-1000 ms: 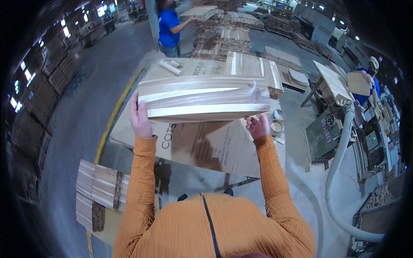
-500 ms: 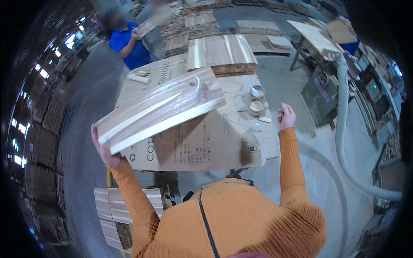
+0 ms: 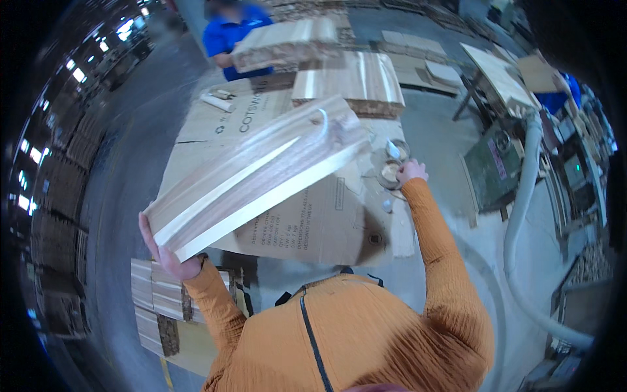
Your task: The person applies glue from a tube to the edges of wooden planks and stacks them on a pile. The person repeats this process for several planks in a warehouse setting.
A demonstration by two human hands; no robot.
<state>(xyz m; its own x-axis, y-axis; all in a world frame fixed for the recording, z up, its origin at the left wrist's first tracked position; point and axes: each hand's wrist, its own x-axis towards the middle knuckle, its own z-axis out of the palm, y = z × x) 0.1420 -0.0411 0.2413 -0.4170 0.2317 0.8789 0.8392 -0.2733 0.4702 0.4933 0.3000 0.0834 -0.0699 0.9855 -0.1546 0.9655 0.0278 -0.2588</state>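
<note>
A long wooden board (image 3: 261, 173) with pale and darker brown streaks is tilted across the cardboard-covered table. Its near left end is in my left hand (image 3: 171, 260), which grips it from the edge with the fingers wrapped round. My right hand (image 3: 413, 172) is at the right side of the table, its fingers bent at the rim of a small round tub (image 3: 390, 175) of light brown paste. Whatever those fingers hold is hidden. Just behind the tub sits another round container (image 3: 397, 149) with something white in it. A small whitish lump (image 3: 387, 206) lies nearer me.
Printed cardboard (image 3: 215, 163) covers the table. A stack of boards (image 3: 349, 81) stands at its far end; a white roll (image 3: 217, 102) lies far left. Beyond, a person in blue (image 3: 228, 39) holds boards (image 3: 287, 44). Right are a green machine (image 3: 499, 163) and thick hose (image 3: 522, 215).
My right hand has moved left and down onto the tub's rim. The board in my left hand has shifted slightly right in view. The person in blue has come behind the stack with boards.
</note>
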